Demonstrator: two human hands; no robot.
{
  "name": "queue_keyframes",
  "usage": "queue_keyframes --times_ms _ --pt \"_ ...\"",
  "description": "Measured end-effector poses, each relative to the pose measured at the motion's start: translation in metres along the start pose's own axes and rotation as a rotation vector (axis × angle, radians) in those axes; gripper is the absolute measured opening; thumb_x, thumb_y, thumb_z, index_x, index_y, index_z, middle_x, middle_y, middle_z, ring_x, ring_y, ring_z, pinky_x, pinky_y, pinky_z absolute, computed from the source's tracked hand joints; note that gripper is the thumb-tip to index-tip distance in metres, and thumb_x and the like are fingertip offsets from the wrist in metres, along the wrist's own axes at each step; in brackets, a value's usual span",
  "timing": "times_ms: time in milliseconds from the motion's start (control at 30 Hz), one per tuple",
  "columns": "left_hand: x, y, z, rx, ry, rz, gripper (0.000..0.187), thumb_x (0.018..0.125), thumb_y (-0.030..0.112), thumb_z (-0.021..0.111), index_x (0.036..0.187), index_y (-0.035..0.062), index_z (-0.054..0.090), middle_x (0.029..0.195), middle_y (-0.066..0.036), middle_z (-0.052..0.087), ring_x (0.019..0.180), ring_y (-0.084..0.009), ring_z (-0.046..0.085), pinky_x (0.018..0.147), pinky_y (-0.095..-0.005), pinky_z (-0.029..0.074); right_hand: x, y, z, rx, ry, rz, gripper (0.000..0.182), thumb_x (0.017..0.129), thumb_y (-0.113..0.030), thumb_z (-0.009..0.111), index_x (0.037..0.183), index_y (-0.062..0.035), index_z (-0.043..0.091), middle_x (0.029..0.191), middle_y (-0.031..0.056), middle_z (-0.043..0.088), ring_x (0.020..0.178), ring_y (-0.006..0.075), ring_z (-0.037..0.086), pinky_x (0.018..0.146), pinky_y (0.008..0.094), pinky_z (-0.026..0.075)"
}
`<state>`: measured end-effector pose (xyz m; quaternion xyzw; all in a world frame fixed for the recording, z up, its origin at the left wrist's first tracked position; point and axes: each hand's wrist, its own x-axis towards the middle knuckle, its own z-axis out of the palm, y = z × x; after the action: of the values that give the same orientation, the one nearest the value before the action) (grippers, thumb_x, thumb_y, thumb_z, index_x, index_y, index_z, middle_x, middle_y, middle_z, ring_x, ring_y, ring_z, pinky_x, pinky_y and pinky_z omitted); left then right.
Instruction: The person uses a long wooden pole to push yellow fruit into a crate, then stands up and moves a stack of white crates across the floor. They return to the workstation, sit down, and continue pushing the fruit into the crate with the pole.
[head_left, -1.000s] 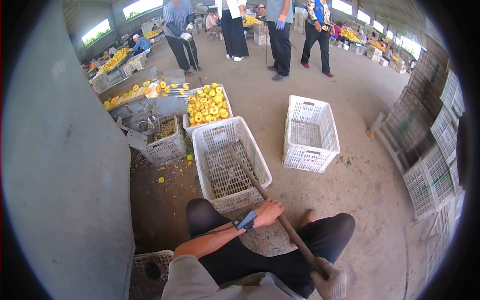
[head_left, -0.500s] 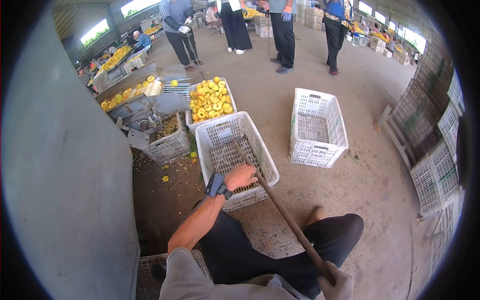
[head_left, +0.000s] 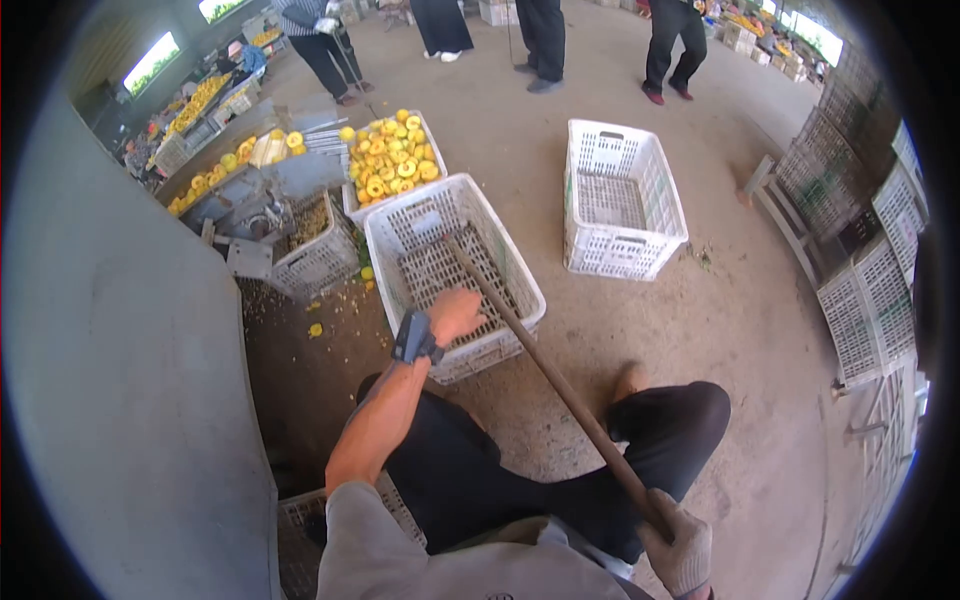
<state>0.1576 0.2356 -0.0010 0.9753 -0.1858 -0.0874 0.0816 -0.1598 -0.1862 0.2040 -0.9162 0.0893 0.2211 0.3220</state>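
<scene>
My right hand [head_left: 680, 545], in a pale work glove, is wrapped round the lower end of a long brown wooden pole [head_left: 575, 400]. The pole slants up and left over a white plastic crate [head_left: 530, 285], and its far end is inside the crate. My left hand [head_left: 457, 315] is bare, with a dark device strapped on the wrist [head_left: 415, 337]. It hangs above the near part of that crate, just left of the pole and apart from it. Its fingers look curled in, with nothing visible in them; their undersides are hidden.
A crate of halved yellow peaches [head_left: 395, 160] stands behind the near crate. Left of it are a metal machine [head_left: 262, 215] and a crate of scraps [head_left: 318, 255]. Another white crate [head_left: 625, 245] sits to the right. Several people stand beyond; stacked crates [head_left: 850, 310] line the right side.
My left hand has come off the pole and shifted left above the crate. My right hand keeps its grip on the pole. The view has tilted down, showing less of the standing people.
</scene>
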Motion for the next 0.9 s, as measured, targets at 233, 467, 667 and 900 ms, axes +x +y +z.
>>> queue_keyframes --times_ms 233,467,667,900 --pt "0.003 0.031 0.005 0.038 -0.089 0.059 0.033 0.093 0.03 0.07 0.099 -0.0021 0.067 0.094 -0.023 0.072 0.095 -0.0441 0.07 0.081 -0.0537 0.056 0.004 0.013 0.003 0.031 0.043 -0.079 0.049 0.093 -0.017 0.074 0.14 -0.0046 0.065 0.119 0.0255 0.074 0.11 0.0354 0.074 0.09 0.0415 0.058" --pt "-0.004 0.058 -0.003 -0.032 -0.024 0.146 0.03 0.091 0.026 0.07 0.102 -0.0022 0.064 0.094 -0.024 0.071 0.095 -0.043 0.07 0.082 -0.0513 0.056 0.005 0.002 0.0 0.014 0.033 -0.033 0.048 0.094 -0.017 0.074 0.14 -0.0042 0.065 0.117 0.0259 0.074 0.107 0.0356 0.075 0.089 0.0414 0.059" --pt "-0.021 0.075 -0.016 -0.074 -0.059 0.091 0.031 0.092 0.023 0.071 0.104 -0.0039 0.063 0.092 -0.024 0.07 0.094 -0.0436 0.07 0.08 -0.0515 0.056 0.011 0.004 0.005 0.069 0.057 -0.034 0.047 0.095 -0.013 0.074 0.139 -0.0009 0.065 0.115 0.0258 0.075 0.107 0.0284 0.076 0.089 0.0379 0.058" --pt "-0.046 0.073 -0.017 -0.101 -0.003 0.096 0.033 0.095 0.024 0.07 0.11 -0.005 0.062 0.098 -0.024 0.07 0.095 -0.0425 0.069 0.081 -0.0505 0.056 0.016 0.009 0.013 0.135 0.044 0.088 0.045 0.095 -0.006 0.072 0.138 0.0018 0.066 0.116 0.0203 0.077 0.104 0.0194 0.072 0.089 0.0333 0.056"
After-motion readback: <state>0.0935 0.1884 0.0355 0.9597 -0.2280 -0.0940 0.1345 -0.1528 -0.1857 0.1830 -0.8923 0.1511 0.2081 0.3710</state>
